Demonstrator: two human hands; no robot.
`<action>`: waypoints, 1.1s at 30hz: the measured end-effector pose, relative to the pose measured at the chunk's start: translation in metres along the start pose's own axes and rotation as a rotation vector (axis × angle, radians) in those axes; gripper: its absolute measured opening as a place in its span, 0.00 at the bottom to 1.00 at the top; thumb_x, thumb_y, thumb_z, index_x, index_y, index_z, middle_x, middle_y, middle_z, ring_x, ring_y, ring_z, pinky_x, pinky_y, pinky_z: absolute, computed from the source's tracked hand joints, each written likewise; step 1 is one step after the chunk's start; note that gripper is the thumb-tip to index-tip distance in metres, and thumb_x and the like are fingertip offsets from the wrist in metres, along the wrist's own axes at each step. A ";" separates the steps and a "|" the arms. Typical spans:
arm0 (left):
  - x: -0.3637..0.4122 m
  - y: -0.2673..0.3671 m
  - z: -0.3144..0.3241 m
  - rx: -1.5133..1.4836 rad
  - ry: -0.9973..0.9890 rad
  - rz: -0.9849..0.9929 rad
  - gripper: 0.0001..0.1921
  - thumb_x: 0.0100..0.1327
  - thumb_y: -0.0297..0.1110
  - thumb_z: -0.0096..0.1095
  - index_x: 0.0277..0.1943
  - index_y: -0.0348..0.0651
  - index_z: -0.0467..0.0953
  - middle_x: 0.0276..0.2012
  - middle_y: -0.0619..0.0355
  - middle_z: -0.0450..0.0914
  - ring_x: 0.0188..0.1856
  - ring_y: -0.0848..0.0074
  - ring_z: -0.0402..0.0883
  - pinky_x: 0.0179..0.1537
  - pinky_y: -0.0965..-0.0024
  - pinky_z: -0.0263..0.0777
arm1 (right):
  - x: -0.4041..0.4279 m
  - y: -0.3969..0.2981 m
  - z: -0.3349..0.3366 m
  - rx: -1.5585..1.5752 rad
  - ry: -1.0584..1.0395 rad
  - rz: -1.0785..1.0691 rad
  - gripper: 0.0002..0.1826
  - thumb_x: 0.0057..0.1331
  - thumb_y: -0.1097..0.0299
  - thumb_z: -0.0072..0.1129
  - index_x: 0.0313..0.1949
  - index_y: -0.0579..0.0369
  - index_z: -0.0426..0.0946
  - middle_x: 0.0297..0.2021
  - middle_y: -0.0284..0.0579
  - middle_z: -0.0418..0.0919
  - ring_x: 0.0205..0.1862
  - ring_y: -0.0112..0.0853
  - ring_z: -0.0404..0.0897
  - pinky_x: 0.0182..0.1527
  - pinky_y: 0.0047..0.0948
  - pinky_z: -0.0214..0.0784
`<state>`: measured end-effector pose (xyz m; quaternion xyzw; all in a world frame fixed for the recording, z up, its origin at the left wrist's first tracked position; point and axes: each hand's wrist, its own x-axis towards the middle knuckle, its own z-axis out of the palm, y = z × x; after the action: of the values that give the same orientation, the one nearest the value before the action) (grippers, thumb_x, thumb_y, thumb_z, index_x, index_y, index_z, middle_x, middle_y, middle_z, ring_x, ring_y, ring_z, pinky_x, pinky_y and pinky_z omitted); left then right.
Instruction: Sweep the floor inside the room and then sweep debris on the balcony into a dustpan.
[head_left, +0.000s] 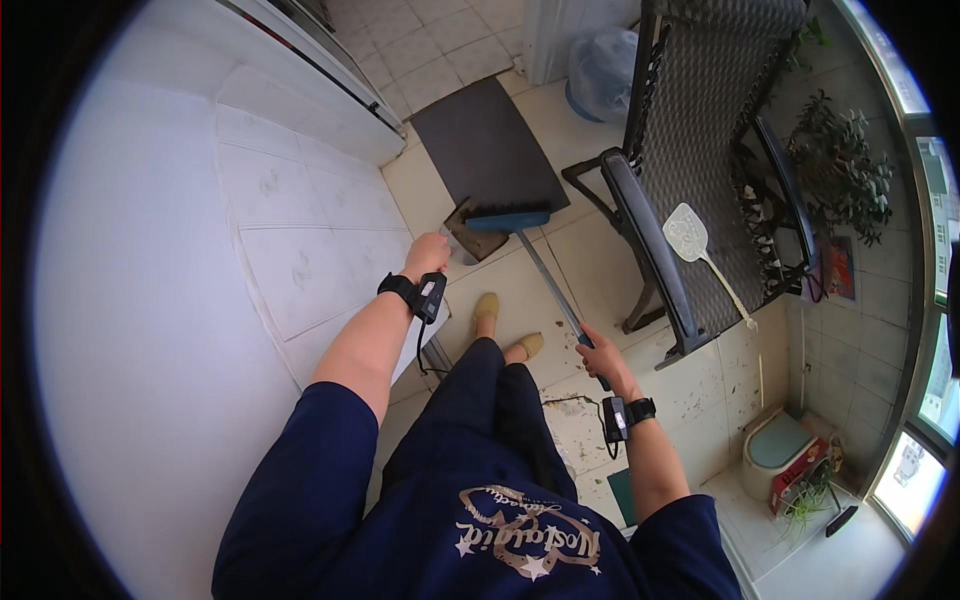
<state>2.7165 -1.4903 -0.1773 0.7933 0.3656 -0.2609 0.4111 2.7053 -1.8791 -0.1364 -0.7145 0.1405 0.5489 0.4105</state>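
My right hand (604, 358) is closed around the grip of a broom, and its grey shaft (551, 274) slants away toward the upper left. The blue broom head (517, 221), with dark bristles, lies across a dustpan (480, 241) and reaches toward the dark floor mat (491, 146). At the dustpan's near side, my left hand (427, 255) is curled around what looks like its handle, mostly hidden by the fingers. Brownish dirt shows inside the pan. Dark specks of debris (574, 345) are scattered on the tiled floor near my right hand.
A black woven armchair (697, 120) stands at the right, with a pale fly swatter (686, 232) on its seat. Behind it is a plastic-lined bin (604, 71). A tiled wall (300, 247) runs close on the left. Potted foliage (840, 165) and a lidded container (780, 450) line the window side.
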 end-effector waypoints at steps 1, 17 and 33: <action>0.002 -0.005 -0.009 0.001 0.008 -0.008 0.07 0.57 0.29 0.47 0.33 0.36 0.72 0.16 0.56 0.74 0.15 0.74 0.73 0.19 0.70 0.66 | -0.010 0.002 -0.001 0.016 -0.008 0.005 0.31 0.60 0.69 0.51 0.64 0.42 0.55 0.15 0.34 0.65 0.14 0.22 0.64 0.16 0.24 0.61; 0.026 0.024 -0.024 0.034 -0.101 -0.092 0.11 0.61 0.33 0.48 0.27 0.36 0.71 0.15 0.57 0.72 0.14 0.74 0.71 0.17 0.70 0.64 | -0.018 0.005 0.044 -0.098 0.029 -0.053 0.31 0.59 0.68 0.50 0.63 0.40 0.56 0.18 0.36 0.66 0.15 0.23 0.66 0.18 0.24 0.62; 0.046 0.017 -0.039 0.126 -0.241 0.145 0.08 0.55 0.27 0.49 0.36 0.35 0.72 0.15 0.57 0.72 0.14 0.75 0.71 0.17 0.72 0.65 | -0.011 0.014 0.077 0.384 0.192 0.035 0.32 0.62 0.71 0.48 0.65 0.35 0.52 0.16 0.33 0.64 0.14 0.21 0.62 0.16 0.21 0.59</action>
<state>2.7621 -1.4473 -0.1818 0.8047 0.2383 -0.3462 0.4192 2.6408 -1.8341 -0.1376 -0.6699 0.2932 0.4483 0.5142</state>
